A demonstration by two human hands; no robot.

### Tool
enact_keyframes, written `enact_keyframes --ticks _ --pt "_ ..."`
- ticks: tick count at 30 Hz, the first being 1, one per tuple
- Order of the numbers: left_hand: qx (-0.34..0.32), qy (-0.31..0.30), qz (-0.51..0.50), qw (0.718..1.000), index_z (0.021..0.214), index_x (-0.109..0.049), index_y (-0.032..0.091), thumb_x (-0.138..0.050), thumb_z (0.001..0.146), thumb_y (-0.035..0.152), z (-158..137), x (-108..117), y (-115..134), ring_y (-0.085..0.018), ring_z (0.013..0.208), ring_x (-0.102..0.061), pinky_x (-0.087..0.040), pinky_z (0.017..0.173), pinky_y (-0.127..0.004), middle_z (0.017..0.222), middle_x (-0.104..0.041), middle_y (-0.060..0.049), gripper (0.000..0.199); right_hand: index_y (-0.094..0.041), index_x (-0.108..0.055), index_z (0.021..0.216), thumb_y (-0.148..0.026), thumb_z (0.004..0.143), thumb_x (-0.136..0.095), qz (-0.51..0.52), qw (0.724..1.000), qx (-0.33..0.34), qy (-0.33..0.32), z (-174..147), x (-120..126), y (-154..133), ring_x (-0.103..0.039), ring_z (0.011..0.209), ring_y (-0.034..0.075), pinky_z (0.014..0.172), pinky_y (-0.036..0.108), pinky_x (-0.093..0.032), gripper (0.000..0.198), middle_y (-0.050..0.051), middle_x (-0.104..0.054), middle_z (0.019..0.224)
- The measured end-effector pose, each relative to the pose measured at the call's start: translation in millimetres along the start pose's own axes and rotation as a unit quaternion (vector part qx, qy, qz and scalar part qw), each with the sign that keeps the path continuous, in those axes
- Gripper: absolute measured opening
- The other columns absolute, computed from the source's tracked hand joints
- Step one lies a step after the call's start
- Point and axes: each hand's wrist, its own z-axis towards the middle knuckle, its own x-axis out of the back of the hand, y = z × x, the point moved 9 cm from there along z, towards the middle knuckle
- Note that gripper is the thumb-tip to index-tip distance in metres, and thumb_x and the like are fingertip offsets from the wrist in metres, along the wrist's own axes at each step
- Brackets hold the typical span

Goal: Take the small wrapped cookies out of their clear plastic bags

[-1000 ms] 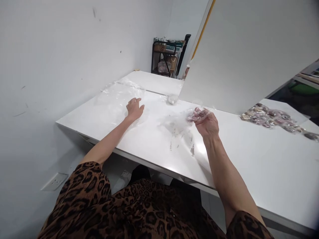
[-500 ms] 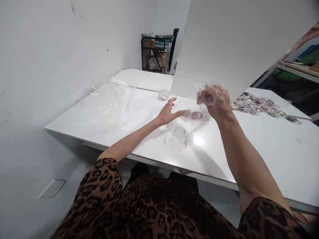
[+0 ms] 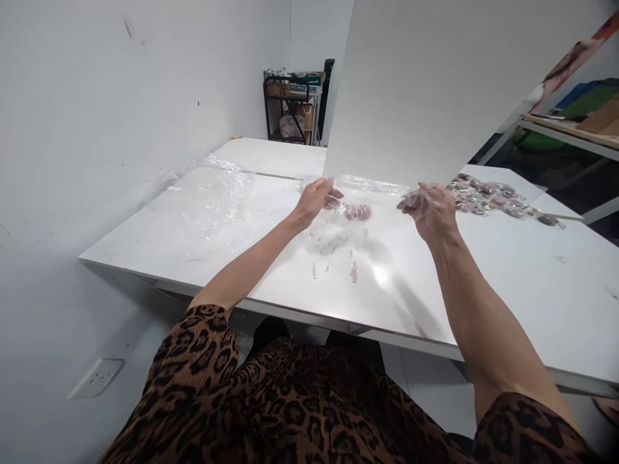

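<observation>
A strip of clear plastic film (image 3: 370,185) stretches between my two hands above the white table (image 3: 290,258). My left hand (image 3: 313,203) pinches its left end, with the fingertips partly blurred. My right hand (image 3: 434,207) is closed round the other end, where the film is bunched over the fingers. Below the strip, nearer my left hand, lies a small pinkish item in clear wrapping (image 3: 358,211). What that item is, I cannot make out.
Crumpled clear film (image 3: 217,200) lies on the left by the wall. Several wrapped, mottled items (image 3: 498,196) are heaped at the right. A tall white panel (image 3: 401,90) rises behind my hands. Farther back stands a black shelf cart (image 3: 287,106) with boxes.
My left hand has gone from open fingers beside the wrapped item to gripping the film. My right hand has lowered and moved slightly right, and the film is now drawn out between them.
</observation>
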Motion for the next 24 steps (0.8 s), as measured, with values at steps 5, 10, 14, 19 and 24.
enact_keyframes --ticks 5,10,14,19,24 --pt "0.013 0.048 0.009 0.999 0.086 -0.057 0.017 -0.05 0.096 0.075 18 -2 28 -0.012 0.07 -0.068 -0.045 0.062 -0.021 0.082 -0.073 -0.005 0.059 -0.024 -0.05 0.078 -0.062 0.075 -0.08 0.012 0.999 -0.037 0.014 -16 0 16 -0.066 0.069 0.016 0.054 0.029 -0.049 0.049 0.003 -0.069 0.083" --pt "0.014 0.042 0.04 0.998 0.078 -0.058 0.016 -0.046 0.09 0.084 28 -9 36 -0.016 0.073 -0.072 -0.044 0.059 -0.02 0.076 -0.069 -0.007 0.07 -0.025 -0.052 0.083 -0.064 0.077 -0.077 -0.041 0.995 -0.059 0.067 -68 -13 24 -0.062 0.068 0.016 0.058 0.03 -0.049 0.046 0.001 -0.066 0.083" --pt "0.026 0.033 0.062 0.997 0.073 -0.059 0.016 -0.042 0.087 0.089 26 -16 28 -0.018 0.072 -0.073 -0.042 0.056 -0.021 0.07 -0.067 -0.007 0.076 -0.028 -0.06 0.108 -0.06 0.082 -0.076 -0.168 0.98 0.093 0.055 -114 -44 -4 -0.065 0.107 0.025 0.089 0.043 -0.054 0.044 0.008 -0.067 0.118" --pt "0.037 -0.001 0.091 0.995 0.063 -0.055 0.016 -0.048 0.082 0.091 12 -19 24 -0.017 0.064 -0.07 -0.04 0.054 -0.022 0.066 -0.067 -0.009 0.078 -0.024 -0.071 0.104 -0.049 0.062 -0.092 -0.264 0.953 0.009 -0.146 -95 -73 20 -0.063 0.108 0.033 0.091 0.05 -0.052 0.053 0.01 -0.071 0.111" --pt "0.029 -0.005 0.134 0.991 0.062 -0.057 0.016 -0.065 0.082 0.081 4 22 21 -0.011 0.054 -0.062 -0.042 0.054 -0.024 0.069 -0.069 -0.01 0.069 -0.022 -0.069 0.077 -0.03 0.077 -0.077 -0.208 0.974 0.059 -0.062 -42 -32 -8 -0.058 0.067 0.016 0.065 0.034 -0.051 0.012 0.0 -0.066 0.072"
